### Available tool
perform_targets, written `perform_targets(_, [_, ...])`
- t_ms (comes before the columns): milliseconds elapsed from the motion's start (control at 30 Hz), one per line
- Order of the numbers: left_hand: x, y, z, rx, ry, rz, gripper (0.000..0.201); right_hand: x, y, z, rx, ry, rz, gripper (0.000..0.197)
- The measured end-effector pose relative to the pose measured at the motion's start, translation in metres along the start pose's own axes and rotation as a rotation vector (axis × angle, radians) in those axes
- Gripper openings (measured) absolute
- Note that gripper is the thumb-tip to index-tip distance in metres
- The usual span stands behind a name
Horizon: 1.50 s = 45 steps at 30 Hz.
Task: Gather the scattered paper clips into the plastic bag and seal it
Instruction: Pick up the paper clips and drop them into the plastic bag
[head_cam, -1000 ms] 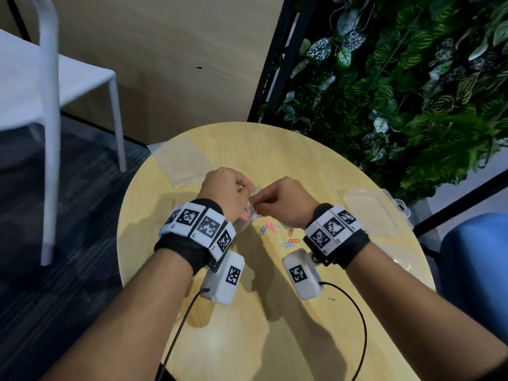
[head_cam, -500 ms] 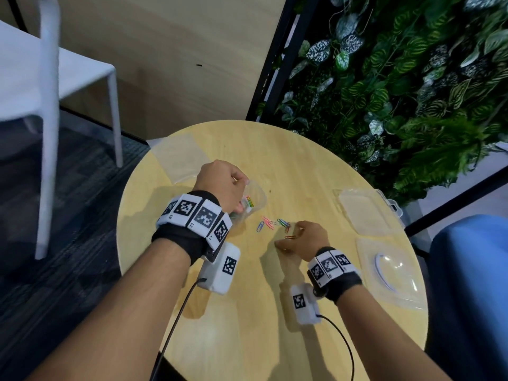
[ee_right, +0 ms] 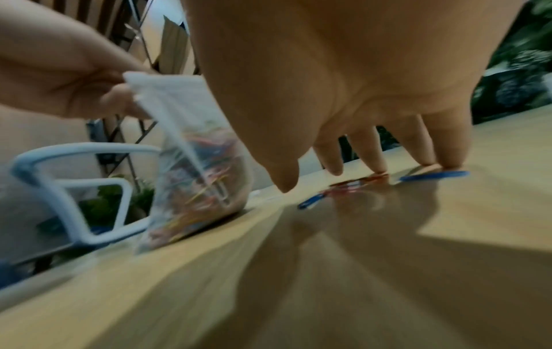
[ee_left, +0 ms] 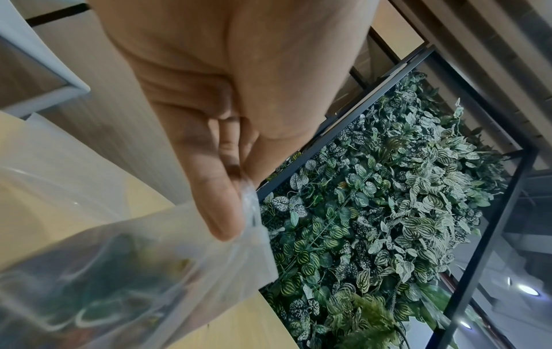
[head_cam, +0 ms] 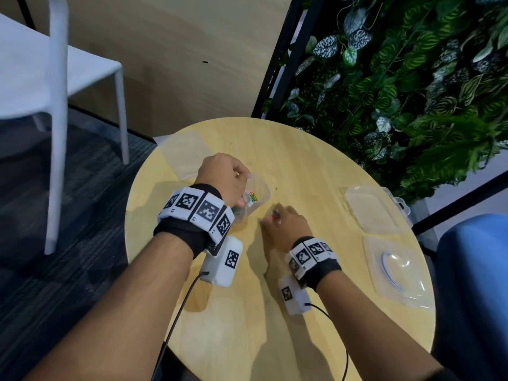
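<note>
A small clear plastic bag (head_cam: 257,193) stands on the round wooden table (head_cam: 247,325), partly filled with coloured paper clips. My left hand (head_cam: 225,180) pinches its top edge (ee_left: 248,212) and holds it upright; the bag (ee_right: 200,177) looks blurred in the right wrist view. Just right of it, my right hand (head_cam: 286,226) lies palm-down over the loose clips (head_cam: 275,215). Its straight fingers (ee_right: 379,163) press onto the table, and one fingertip rests on a blue clip (ee_right: 433,176). Red clips (ee_right: 349,186) and another blue clip (ee_right: 310,203) lie under the palm. The thumb stands apart from them.
Two clear plastic case halves (head_cam: 371,210) (head_cam: 395,270) lie at the table's right side. A flat empty bag (head_cam: 181,155) lies at the far left edge. A white chair (head_cam: 57,86) stands to the left, a plant wall (head_cam: 412,92) behind, a blue seat (head_cam: 472,270) to the right.
My right hand left the bag's mouth, dropped to the table and came to rest over the loose clips. The left hand kept holding the bag in place.
</note>
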State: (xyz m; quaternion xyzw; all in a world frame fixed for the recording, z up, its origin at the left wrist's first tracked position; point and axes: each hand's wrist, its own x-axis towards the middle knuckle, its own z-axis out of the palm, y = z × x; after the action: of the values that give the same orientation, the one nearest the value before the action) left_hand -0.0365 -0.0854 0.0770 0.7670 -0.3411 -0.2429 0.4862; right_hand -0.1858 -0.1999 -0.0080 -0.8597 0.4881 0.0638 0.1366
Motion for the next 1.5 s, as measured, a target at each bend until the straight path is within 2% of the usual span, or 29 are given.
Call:
perform_targets(100, [-0.001, 0.001, 0.0, 0.001, -0.01, -0.005, 0.019, -0.003, -0.019, 0.015, -0.157, -0.024, -0.043, 0.042])
perform_targets(267, [-0.001, 0.001, -0.004, 0.006, -0.01, -0.005, 0.021, -0.022, -0.041, 0.006, -0.305, 0.005, -0.081, 0.03])
perform_targets(467, [-0.002, -0.001, 0.0, 0.014, 0.0, 0.011, 0.016, -0.041, -0.033, -0.01, -0.317, -0.013, -0.14, 0.022])
perform_targets(833, [-0.008, 0.0, -0.003, 0.028, -0.015, 0.001, 0.017, 0.016, 0.01, -0.032, -0.113, 0.006, -0.026, 0.02])
perform_targets(900, [-0.008, 0.0, -0.002, 0.033, -0.025, 0.0, 0.017, 0.028, 0.03, -0.037, 0.07, 0.026, 0.08, 0.017])
perform_targets(933, [-0.008, 0.0, -0.001, 0.035, -0.028, 0.001, 0.017, 0.032, 0.042, -0.039, 0.236, 0.035, 0.165, 0.016])
perform_targets(1033, [-0.006, 0.001, 0.002, 0.035, -0.044, -0.004, 0.018, 0.038, 0.071, -0.043, 0.903, 0.024, 0.396, 0.015])
perform_targets(1100, [-0.007, 0.003, 0.003, 0.034, -0.045, -0.012, 0.018, 0.037, 0.074, -0.05, 1.325, 0.011, 0.423, 0.011])
perform_targets(1167, [-0.008, 0.004, 0.004, 0.036, -0.045, -0.013, 0.017, 0.028, 0.062, -0.066, 1.611, -0.081, 0.35, 0.008])
perform_targets(1267, [-0.009, 0.005, 0.007, 0.04, -0.057, -0.008, 0.017, 0.005, 0.029, -0.093, 1.72, -0.204, 0.177, 0.008])
perform_targets(1400, [-0.009, 0.005, 0.007, 0.045, -0.06, 0.007, 0.016, -0.017, -0.018, -0.103, 1.472, -0.304, -0.019, 0.008])
perform_targets(1500, [-0.008, 0.003, 0.004, 0.033, -0.05, 0.002, 0.015, -0.019, -0.033, -0.093, 1.14, -0.263, -0.137, 0.017])
